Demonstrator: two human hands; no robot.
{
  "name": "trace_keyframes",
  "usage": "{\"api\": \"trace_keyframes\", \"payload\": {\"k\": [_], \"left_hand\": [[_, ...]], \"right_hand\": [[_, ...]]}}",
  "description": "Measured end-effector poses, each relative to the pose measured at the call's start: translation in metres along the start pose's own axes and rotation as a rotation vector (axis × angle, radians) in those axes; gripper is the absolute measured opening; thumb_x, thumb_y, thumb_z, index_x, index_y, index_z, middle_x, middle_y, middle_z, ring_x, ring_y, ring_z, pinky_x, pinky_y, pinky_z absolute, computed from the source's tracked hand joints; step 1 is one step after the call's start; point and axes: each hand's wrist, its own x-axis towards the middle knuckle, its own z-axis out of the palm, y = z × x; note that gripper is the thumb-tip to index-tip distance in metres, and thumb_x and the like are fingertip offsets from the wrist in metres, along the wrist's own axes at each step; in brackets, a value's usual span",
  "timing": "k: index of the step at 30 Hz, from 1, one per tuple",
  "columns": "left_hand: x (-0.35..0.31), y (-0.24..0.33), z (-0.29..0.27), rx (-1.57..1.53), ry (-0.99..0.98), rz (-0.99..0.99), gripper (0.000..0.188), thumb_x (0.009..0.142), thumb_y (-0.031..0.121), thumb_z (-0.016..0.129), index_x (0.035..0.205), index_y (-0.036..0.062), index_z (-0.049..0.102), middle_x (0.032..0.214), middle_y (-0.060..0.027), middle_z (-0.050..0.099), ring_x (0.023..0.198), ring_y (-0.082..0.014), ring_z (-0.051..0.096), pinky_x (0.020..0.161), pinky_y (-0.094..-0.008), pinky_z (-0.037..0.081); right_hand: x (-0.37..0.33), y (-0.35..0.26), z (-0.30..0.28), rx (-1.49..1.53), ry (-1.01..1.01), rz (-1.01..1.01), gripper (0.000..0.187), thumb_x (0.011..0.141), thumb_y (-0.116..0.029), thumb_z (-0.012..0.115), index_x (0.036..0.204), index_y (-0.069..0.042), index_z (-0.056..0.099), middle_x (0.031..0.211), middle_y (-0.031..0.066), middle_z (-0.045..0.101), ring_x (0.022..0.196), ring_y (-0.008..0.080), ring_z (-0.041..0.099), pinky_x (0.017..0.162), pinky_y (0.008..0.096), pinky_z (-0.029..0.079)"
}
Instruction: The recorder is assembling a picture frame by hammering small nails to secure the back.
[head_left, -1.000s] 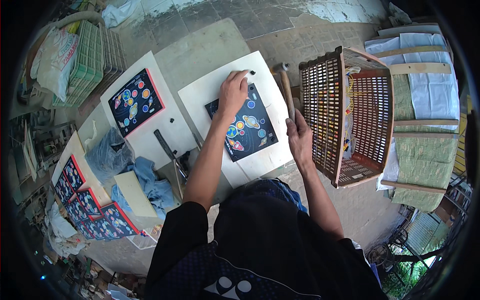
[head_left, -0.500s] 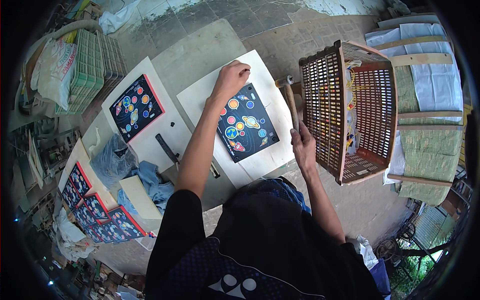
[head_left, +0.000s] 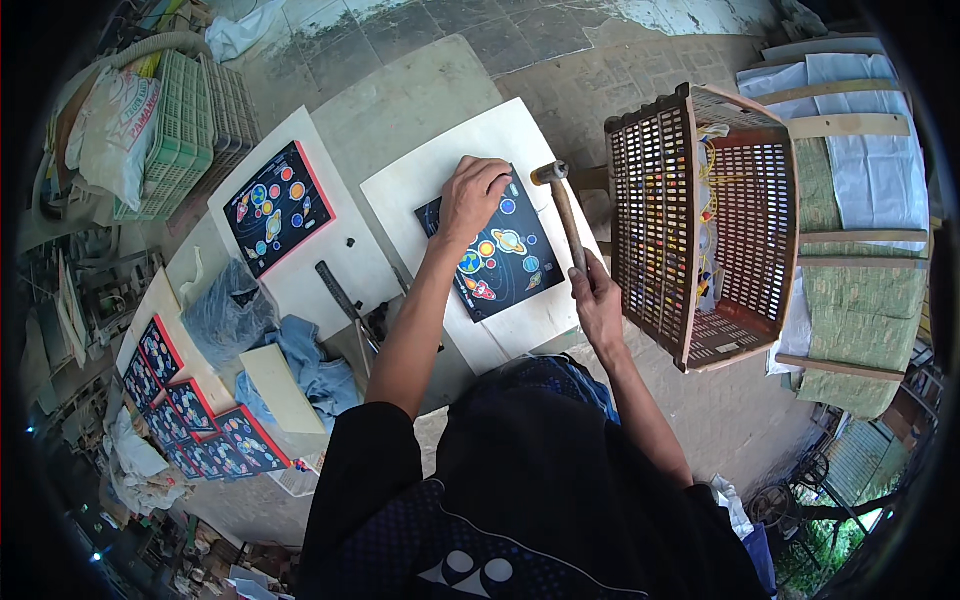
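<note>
A dark board printed with coloured planets and rockets (head_left: 535, 285) lies on a pale panel (head_left: 420, 190) in front of me. My left hand (head_left: 472, 205) is over the board's far part, its fingers curled and closed; whatever they pinch, if anything, is hidden. It covers some of the printed planets. My right hand (head_left: 598, 308) grips a hammer (head_left: 566, 210) by its wooden handle. The hammer's metal head points away from me, just right of the board's far corner.
On the left, another planet board with red edges (head_left: 312, 220) rests on a pale panel beside a small black piece (head_left: 350, 242). A black-handled tool (head_left: 338, 290), a plastic bag (head_left: 232, 318) and several more boards (head_left: 240, 440) lie nearer. A brown plastic crate (head_left: 655, 235) stands to the right.
My left hand has come nearer, from beyond the board's far edge to over its printed face. The hammer's head has shifted slightly left and nearer, still in my right hand.
</note>
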Motion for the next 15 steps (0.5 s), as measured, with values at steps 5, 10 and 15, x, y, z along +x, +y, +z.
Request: {"api": "trace_keyframes", "payload": {"k": [5,10,15], "left_hand": [[-0.002,-0.002,0.001,-0.013,-0.024,-0.032,0.016,0.084,0.009,0.075,0.099,0.0054,0.073,0.103,-0.0072,0.074,0.099,-0.0285,0.065,0.087,-0.0398,0.053],[-0.005,-0.004,0.002,-0.019,-0.023,-0.033,0.017,0.084,0.008,0.074,0.1,0.0055,0.072,0.103,-0.0069,0.072,0.099,-0.0292,0.065,0.087,-0.0401,0.053],[-0.003,0.0,0.001,-0.007,-0.053,-0.06,0.018,0.083,0.007,0.074,0.101,0.0057,0.072,0.103,-0.0065,0.072,0.099,-0.029,0.064,0.088,-0.0403,0.053]], "right_hand": [[-0.003,-0.009,0.006,-0.076,-0.018,-0.002,0.046,0.102,-0.023,0.06,0.142,-0.001,0.053,0.089,0.0207,0.071,0.086,0.0186,0.067,0.082,0.0358,0.053],[0.0,-0.013,0.012,-0.144,0.008,-0.094,0.045,0.102,-0.025,0.058,0.141,-0.002,0.054,0.086,0.0249,0.07,0.079,0.0298,0.072,0.078,0.0395,0.054],[0.003,-0.018,0.017,-0.224,0.066,-0.178,0.044,0.101,-0.023,0.059,0.14,-0.003,0.055,0.089,0.0268,0.071,0.082,0.0374,0.072,0.076,0.0436,0.055]]}}
